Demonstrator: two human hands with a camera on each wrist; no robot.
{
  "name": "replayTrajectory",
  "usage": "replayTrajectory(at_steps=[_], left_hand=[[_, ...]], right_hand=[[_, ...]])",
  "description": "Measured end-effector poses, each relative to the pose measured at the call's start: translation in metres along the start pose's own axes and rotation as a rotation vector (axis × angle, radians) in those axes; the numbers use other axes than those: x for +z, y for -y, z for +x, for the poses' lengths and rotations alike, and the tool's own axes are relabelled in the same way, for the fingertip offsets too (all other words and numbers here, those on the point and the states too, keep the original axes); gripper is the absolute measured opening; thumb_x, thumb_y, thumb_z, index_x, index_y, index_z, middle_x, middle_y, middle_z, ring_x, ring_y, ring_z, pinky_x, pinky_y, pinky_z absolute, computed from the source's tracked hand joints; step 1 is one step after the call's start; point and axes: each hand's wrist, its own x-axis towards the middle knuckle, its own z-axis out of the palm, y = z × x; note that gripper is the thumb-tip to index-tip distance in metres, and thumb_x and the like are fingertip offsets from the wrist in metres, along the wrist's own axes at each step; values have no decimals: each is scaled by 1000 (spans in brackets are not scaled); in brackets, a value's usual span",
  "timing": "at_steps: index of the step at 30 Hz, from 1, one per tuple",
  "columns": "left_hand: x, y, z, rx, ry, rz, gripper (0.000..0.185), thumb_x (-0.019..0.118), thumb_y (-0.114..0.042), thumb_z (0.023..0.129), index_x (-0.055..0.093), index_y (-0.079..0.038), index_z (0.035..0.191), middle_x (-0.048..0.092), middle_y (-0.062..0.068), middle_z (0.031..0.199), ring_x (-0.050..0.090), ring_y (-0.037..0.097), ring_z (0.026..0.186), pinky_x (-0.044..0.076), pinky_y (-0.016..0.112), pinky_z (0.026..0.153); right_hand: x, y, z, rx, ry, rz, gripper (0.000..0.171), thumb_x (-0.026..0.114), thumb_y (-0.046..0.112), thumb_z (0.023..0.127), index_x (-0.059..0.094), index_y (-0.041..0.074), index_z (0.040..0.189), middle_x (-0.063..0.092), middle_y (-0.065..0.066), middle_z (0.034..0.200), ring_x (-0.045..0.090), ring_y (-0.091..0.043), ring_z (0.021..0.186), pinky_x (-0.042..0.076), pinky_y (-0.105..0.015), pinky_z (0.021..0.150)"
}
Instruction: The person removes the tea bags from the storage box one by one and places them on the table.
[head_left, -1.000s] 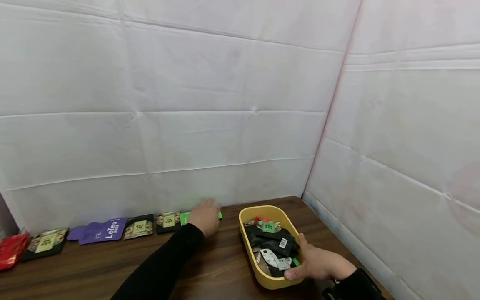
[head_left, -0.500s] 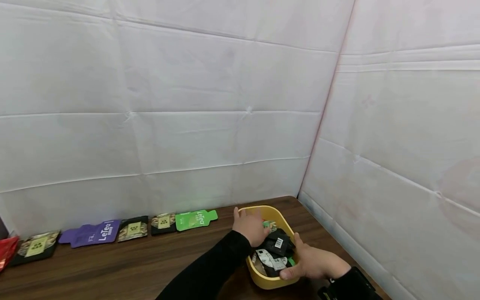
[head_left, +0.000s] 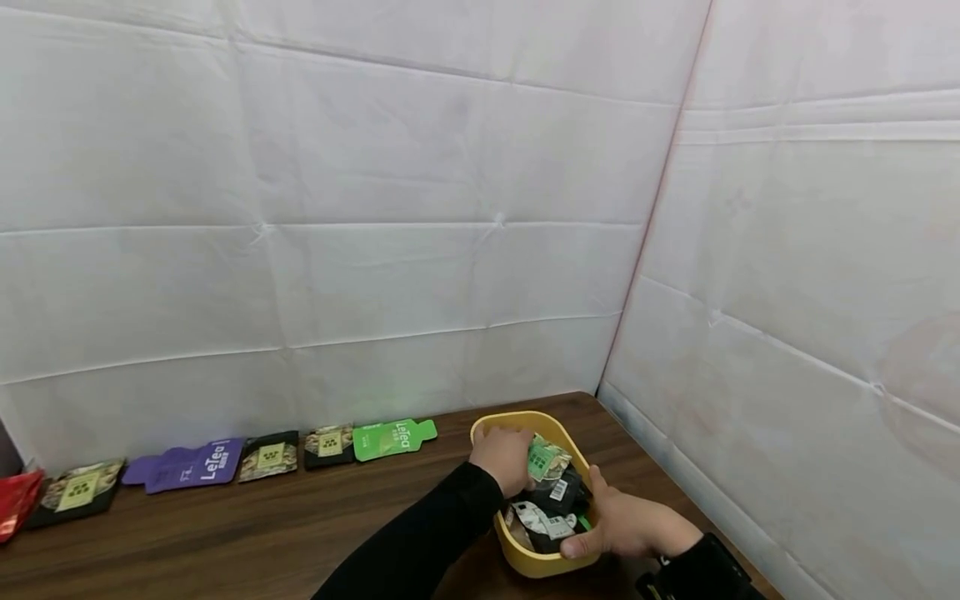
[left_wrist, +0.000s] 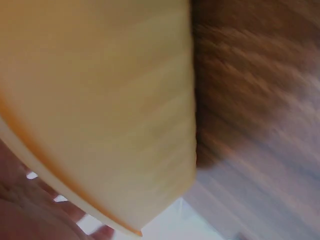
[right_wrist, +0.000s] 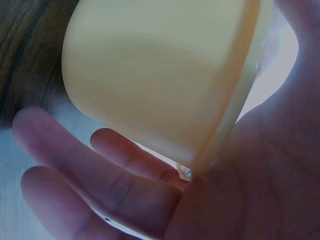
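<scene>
Starting at the far left edge of the desk, you've got a red packet half cut off by the frame, then a row along the white wall: a dark packet with a yellow-green label, a purple LeTea pouch, 2 more dark packets, and a green LeTea pouch at the end of the line. They all lie flat, close together in a line, well apart from your hands.

Move right and your left hand is inside the yellow tub, black sleeve running up to it. Its fingers are curled around a small green packet, lifting it clear of the pile so it sits tilted above the other stuff. The left wrist view is just a blurry yellow wall of the tub with brown wood beside it, so no extra detail there.

Under that packet the tub holds a heap of dark sachets, a couple showing white barcode labels, plus a bit of green peeking out at the near right.

Your right hand grips the tub's near right side, thumb hooked over the rim and the fingers wrapped on the outside. The right wrist view backs that up: the tub's rim sits pressed into your palm with fingers spread under the bottom. The tub itself sits near the right corner of the desk, close to where the 2 white walls meet.
</scene>
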Motion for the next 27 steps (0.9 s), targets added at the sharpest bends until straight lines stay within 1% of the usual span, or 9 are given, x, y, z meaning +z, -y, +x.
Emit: replayTrajectory(at_steps=[3, 7, 11, 13, 15, 17, 19, 23, 27], left_hand=[[0, -1, -2, 60, 2, 30, 80, 86, -25, 81, 45, -17, 149, 61, 7, 129, 58, 28, 115, 41, 48, 101], [6, 0, 0, 140, 32, 30, 87, 81, -15, 85, 33, -19, 157, 59, 8, 131, 60, 23, 112, 48, 38, 93], [10, 1, 1, 146, 78, -86, 83, 76, -6, 88, 29, -13, 156, 60, 14, 126, 63, 23, 101, 51, 30, 75], [9, 3, 0, 152, 83, -150, 69, 75, -4, 87, 42, -7, 147, 62, 11, 116, 64, 20, 95, 49, 27, 70], [7, 5, -3, 170, 91, -198, 36, 74, -4, 89, 60, -6, 122, 63, 5, 91, 61, 14, 77, 44, 25, 63], [4, 6, -6, 209, 86, -239, 11, 73, -7, 90, 63, -10, 92, 52, -1, 68, 53, 10, 62, 38, 23, 59], [0, 7, -9, 273, 65, -206, 15, 71, -12, 93, 64, -16, 80, 47, -6, 67, 48, 6, 63, 37, 21, 62], [-15, 7, -17, 400, 18, -109, 12, 66, -10, 96, 76, -16, 98, 55, -8, 83, 52, 2, 77, 42, 16, 70], [-43, 19, -47, 567, -77, 24, 27, 67, -2, 94, 76, -17, 114, 63, -7, 97, 57, 2, 88, 46, 15, 78]], right_hand=[[0, -1, 1, -17, 4, -21, 135, 81, 57, 75, -4, -16, 150, 21, -42, 150, 31, -50, 138, 30, -60, 107], [1, -1, 2, -22, 4, -34, 135, 81, 57, 75, -3, -17, 150, 20, -43, 150, 31, -50, 137, 30, -60, 107], [1, -1, 2, -19, 9, -8, 134, 82, 55, 75, -4, -17, 149, 21, -43, 149, 30, -51, 138, 29, -60, 108], [1, -1, 2, -20, 17, 1, 134, 81, 55, 76, -5, -17, 150, 22, -43, 149, 29, -51, 138, 29, -60, 108], [0, -4, 3, -17, 25, 8, 134, 81, 56, 76, -5, -15, 150, 23, -42, 149, 29, -51, 138, 29, -61, 107], [-1, -7, 4, -12, 38, 20, 134, 80, 57, 76, -5, -14, 151, 24, -42, 149, 29, -51, 138, 29, -61, 107], [-3, -11, 3, 2, 42, 26, 133, 80, 57, 77, -5, -14, 151, 24, -42, 149, 30, -51, 137, 30, -61, 106], [-6, -18, -4, 39, 30, 54, 131, 81, 52, 79, -7, -16, 150, 24, -44, 147, 30, -52, 136, 30, -63, 106], [-7, -26, -9, 70, 10, 61, 133, 82, 51, 77, -6, -19, 148, 24, -47, 145, 29, -55, 135, 28, -65, 105]])
